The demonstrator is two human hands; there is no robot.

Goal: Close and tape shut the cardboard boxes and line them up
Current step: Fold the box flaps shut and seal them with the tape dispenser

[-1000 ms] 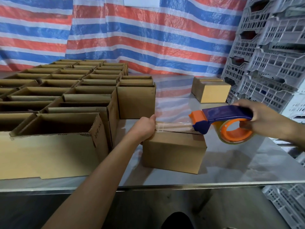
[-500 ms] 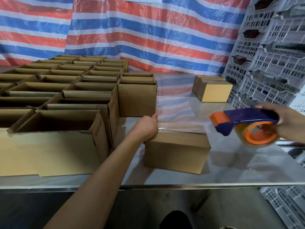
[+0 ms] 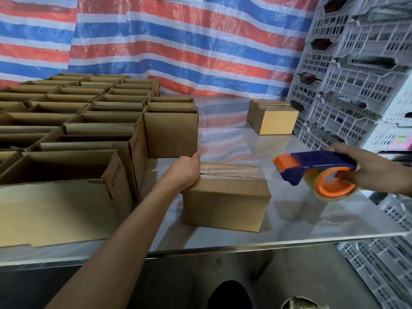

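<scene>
The block of open cardboard boxes (image 3: 73,130) fills the left half of your tabletop (image 3: 289,221), flaps up and untaped, so most of the job is still ahead of you. Against the grey crates (image 3: 356,85) at the far right stands one sealed box (image 3: 273,119), the start of your line.

Nearer you, the closed box (image 3: 225,201) sits just right of the open ones, close to the front edge. A second ago your dispenser was on its lid, with a strip running back to your left hand; now the strip of clear tape (image 3: 231,171) lies flat along the top seam, cut free.

Your right hand (image 3: 367,172) has lifted the tape dispenser (image 3: 321,175) off to the right, well clear of the box, its grip wrapped shut round the blue handle and roll. Your left hand (image 3: 185,172) stays pressed on the lid's left end, fingers curled over that edge, holding the tape's start down rather than gripping anything.

By my reading, this box is sealed on top. You likely need only to smooth the tape ends down, then move it over beside the sealed one.
</scene>
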